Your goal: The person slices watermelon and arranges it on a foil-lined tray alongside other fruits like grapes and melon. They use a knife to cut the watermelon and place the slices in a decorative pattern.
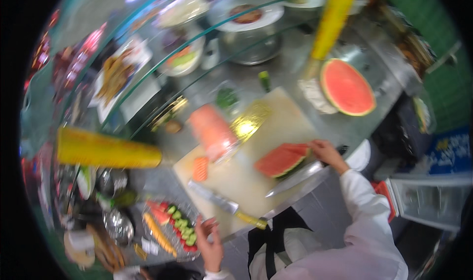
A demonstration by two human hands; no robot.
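My right hand [327,153] has its fingertips at the right end of a cut watermelon piece [282,160], seeming to pinch it; blur softens the contact. The piece rests on a pale cutting board [255,185]. Along its near side lies a broad-bladed knife [293,179], its handle end close to my right wrist. A second knife with a yellow handle [250,219] lies towards the board's near left. Empty, with fingers apart, my left hand [209,241] is beside a clear platter [180,257] bearing watermelon slices, cucumber slices, small red fruit and a long orange-yellow piece.
A film-wrapped pinkish block [212,130], a gold tray [251,121] and a striped orange piece [200,169] occupy the board's left side. A watermelon half [349,87] stands at right. Yellow posts [109,148] and glass shelving [192,39] border the counter. Metal bowls [118,226] sit left.
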